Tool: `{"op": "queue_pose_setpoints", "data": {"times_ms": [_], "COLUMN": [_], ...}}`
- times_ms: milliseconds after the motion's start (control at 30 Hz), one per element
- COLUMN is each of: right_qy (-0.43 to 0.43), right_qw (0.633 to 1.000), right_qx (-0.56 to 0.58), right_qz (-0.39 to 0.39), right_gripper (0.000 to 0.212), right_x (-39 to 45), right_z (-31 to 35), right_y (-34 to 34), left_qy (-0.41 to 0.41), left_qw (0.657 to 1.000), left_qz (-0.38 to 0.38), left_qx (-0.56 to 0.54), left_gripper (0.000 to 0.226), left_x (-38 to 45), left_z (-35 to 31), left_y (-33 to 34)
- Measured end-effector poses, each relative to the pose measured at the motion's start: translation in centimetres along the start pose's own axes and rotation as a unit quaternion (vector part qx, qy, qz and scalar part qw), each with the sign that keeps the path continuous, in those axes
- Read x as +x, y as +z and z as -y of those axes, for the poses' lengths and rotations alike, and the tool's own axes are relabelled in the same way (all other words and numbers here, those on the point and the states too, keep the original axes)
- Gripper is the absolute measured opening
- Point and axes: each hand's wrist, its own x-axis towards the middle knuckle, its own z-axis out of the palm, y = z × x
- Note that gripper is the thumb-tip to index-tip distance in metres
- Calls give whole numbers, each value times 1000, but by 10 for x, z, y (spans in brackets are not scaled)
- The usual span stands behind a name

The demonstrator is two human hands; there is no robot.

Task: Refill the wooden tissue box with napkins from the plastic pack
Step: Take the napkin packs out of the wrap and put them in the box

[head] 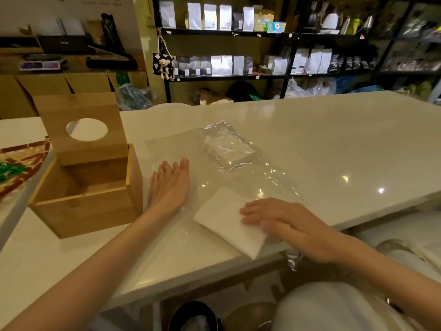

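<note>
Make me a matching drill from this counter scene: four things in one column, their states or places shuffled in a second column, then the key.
Things
1. wooden tissue box
2. lid with round hole
3. white napkin stack
4. plastic pack

States
A. clear, lying mid-counter beyond the hands
B. under the right hand, near the counter edge
C. open and empty, beside the left hand
D. propped upright at the box's back

Pairs: 1-C, 2-D, 3-B, 4-A
</note>
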Motion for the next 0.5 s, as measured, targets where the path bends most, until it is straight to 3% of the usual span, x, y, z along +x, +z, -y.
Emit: {"op": "queue_pose_setpoints", "data": {"times_ms": [100,200,267,367,500], "right_qy": [79,182,222,258,306], "right_qw": [991,965,952,951,946], "right_qx": [-31,-181,-209,-171,-92], "right_qz": [-107,-55,-28,-2,60], "right_gripper": [39,44,53,60,46], "right_x": [13,24,29,35,43], "right_z": [5,12,16,19,24], "right_y": [-4,-3,-2,-3,-12], "left_qy": [30,66,95,111,104], "left_qw": [997,993,989,989,990], "left_qz": [-21,-33,-38,-33,-25], "left_qx": [62,97,106,91,97], "left_gripper": [48,45,45,47,41], "left_x": [8,9,8,9,8], "left_z": [7,8,8,9,10], "left_y": [6,9,11,12,13]}}
